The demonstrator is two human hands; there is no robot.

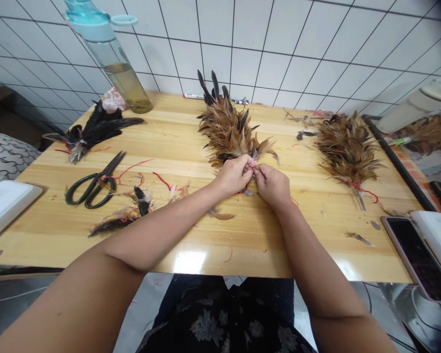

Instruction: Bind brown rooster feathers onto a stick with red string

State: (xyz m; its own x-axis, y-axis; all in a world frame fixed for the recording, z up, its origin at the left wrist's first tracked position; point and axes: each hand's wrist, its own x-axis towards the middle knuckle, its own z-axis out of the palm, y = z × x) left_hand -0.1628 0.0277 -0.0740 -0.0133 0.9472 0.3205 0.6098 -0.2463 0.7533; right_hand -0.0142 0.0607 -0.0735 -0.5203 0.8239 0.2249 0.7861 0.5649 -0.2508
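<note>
A bundle of brown feathers point(226, 125) with a few black ones at its far tip lies in the middle of the wooden table. At its near end, my left hand point(235, 174) and my right hand point(274, 186) meet with fingertips pinched. Between them shows a bit of red string point(253, 167); the rest of it and the bundle's stem are mostly hidden by the fingers. Red strands also peek out beneath my left hand. Loose feathers stick out beside my right fingers.
Dark-handled scissors point(95, 184), black feathers point(95, 128) and scraps of red string point(132, 169) lie to the left. A water bottle point(123, 73) stands behind them. At right are a tied feather bundle point(349, 152) and a phone point(419, 255). A tiled wall point(250, 54) closes the back.
</note>
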